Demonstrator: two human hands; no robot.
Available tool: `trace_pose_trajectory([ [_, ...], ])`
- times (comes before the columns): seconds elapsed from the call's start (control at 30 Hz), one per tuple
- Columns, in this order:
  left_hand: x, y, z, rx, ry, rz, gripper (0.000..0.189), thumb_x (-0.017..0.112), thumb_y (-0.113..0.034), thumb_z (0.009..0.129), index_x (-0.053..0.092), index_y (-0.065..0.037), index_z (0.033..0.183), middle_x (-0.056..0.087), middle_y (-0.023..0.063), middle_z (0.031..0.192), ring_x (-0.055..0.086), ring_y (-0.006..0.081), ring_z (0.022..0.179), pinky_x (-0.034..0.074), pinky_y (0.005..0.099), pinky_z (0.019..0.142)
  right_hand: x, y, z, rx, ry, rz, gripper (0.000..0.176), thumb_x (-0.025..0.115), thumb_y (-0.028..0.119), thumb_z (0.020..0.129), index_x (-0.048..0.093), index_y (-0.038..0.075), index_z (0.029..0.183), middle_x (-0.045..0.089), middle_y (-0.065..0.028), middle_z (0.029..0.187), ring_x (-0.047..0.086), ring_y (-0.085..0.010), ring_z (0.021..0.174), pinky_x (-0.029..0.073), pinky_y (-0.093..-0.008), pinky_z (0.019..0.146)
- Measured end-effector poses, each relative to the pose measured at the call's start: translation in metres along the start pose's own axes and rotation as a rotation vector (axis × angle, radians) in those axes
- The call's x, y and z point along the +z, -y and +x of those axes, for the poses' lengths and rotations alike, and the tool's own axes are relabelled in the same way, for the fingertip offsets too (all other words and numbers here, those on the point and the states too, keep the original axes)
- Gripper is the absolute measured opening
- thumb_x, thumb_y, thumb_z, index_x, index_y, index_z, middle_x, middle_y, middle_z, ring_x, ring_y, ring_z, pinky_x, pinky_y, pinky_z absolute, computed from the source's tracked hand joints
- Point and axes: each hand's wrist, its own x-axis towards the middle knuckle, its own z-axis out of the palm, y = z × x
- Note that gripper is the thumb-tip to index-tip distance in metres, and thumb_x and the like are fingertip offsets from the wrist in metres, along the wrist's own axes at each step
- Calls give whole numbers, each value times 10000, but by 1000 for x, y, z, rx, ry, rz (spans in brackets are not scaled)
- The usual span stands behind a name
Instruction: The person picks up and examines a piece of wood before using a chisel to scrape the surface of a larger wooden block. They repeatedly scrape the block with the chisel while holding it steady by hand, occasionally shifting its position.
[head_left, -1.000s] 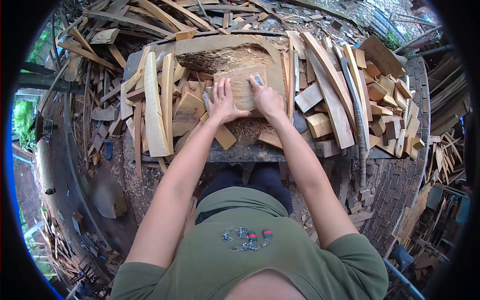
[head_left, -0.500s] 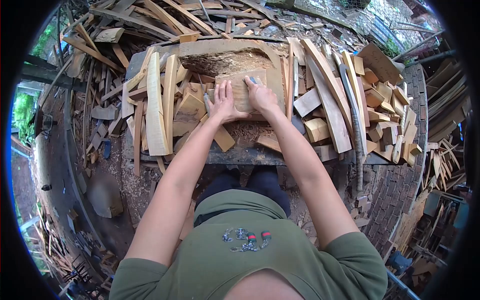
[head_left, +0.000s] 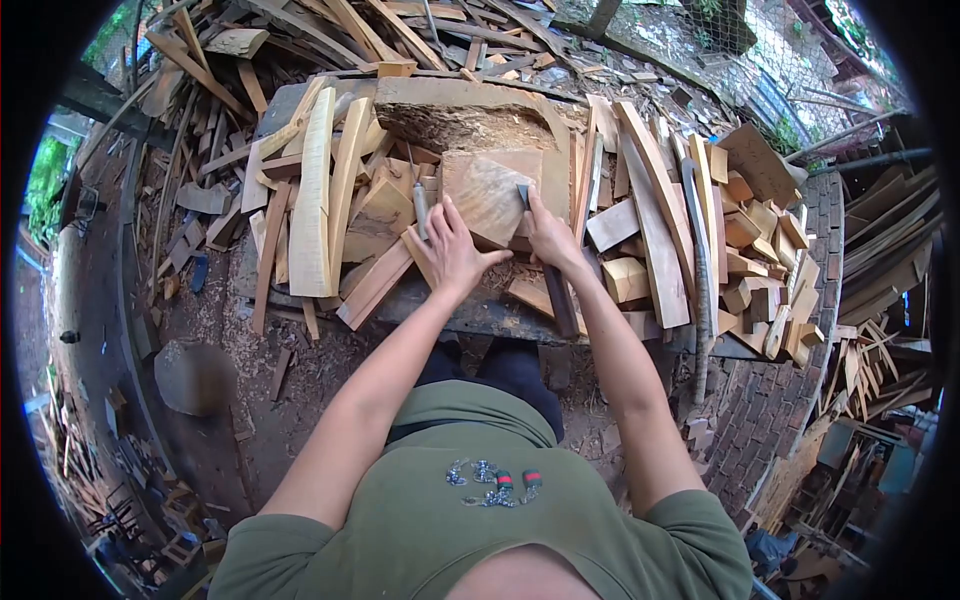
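A square wooden block [head_left: 485,185] with a pale, rough face sits in front of a large hollowed log [head_left: 470,95] on the bench. Beside the block's lower left corner is my left hand [head_left: 455,250], its fingers spread and thumb stretched out, holding nothing. Close to its fingers lies a thin pointed tool with a grey handle [head_left: 420,208]. My right hand [head_left: 550,235] is closed around a long tool with a dark handle [head_left: 562,303]; its flat grey metal end points up over the block's right side. The tool's middle is hidden by the hand.
Long boards [head_left: 318,200] stand left of the block. Wood offcuts [head_left: 765,220] and planks [head_left: 655,220] pile up on the right. A dark bench edge [head_left: 480,318] runs in front of me. A round stump [head_left: 197,378] stands on the ground at left.
Both hands have come off the block's face and moved nearer to me. The long dark handle below my right hand now shows. My view has shifted slightly.
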Motion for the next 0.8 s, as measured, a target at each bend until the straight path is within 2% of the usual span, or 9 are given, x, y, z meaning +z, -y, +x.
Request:
trace_pose_trajectory([
  [0.03,3,1,-6,28,3,17,1379,832,-651,438,169,-16,1466,319,144,1363,266,323,1331,124,640,1090,12,-15,8,-108,-138,-236,537,387,255,979,226,156,1481,644,-285,796,659,-368,621,519,-481,655],
  [0.07,5,3,-11,58,7,35,1380,837,-645,433,177,-12,1467,342,127,1328,300,325,1295,152,644,1075,18,-33,15,-109,-137,-239,537,387,255,979,226,156,1481,644,-285,796,659,-368,621,519,-481,655],
  [0.2,-1,17,3,284,34,85,1265,844,-576,502,204,-106,1487,361,98,1248,333,316,1223,124,649,1083,12,-25,10,-134,-265,-346,485,394,272,964,327,237,1443,649,-287,870,644,-446,807,495,-527,743],
  [0.27,-7,11,22,338,77,94,1226,841,-547,522,213,-134,1490,339,101,1335,289,313,1295,96,627,1114,10,-22,7,-122,-257,-343,467,396,276,954,378,263,1420,654,-279,913,639,-457,865,490,-538,770],
  [0.33,-4,8,42,586,183,167,1210,840,-497,550,194,-99,1492,261,108,1475,202,300,1396,66,592,1143,11,-17,4,-119,-279,-336,450,396,249,943,431,283,1391,656,-271,920,644,-448,874,498,-530,774],
  [0.37,-3,5,48,582,304,196,1205,848,-427,574,162,-69,1497,150,94,1564,118,285,1450,67,568,1155,15,-16,-4,-139,-304,-305,473,387,198,931,429,275,1396,658,-268,898,646,-447,862,504,-525,769],
  [0.47,4,4,46,542,320,182,1197,841,-417,597,142,-57,1499,139,83,1577,123,281,1455,62,600,1145,34,-21,-41,-187,-338,-528,545,429,124,871,438,237,1404,637,-254,730,666,-386,653,538,-489,598],
  [0.6,1,0,44,504,322,178,1206,853,-376,596,125,-57,1503,126,87,1580,118,294,1456,88,594,1146,38,-18,-64,-176,-275,-506,567,443,102,863,412,225,1415,633,-278,720,662,-415,687,521,-529,627],
  [0.8,11,-7,52,445,312,115,1205,859,-340,600,116,-46,1502,105,103,1583,114,311,1455,113,570,1153,22,-4,5,-213,-372,-445,545,410,117,878,403,233,1410,652,-272,797,660,-427,718,519,-527,673],
])
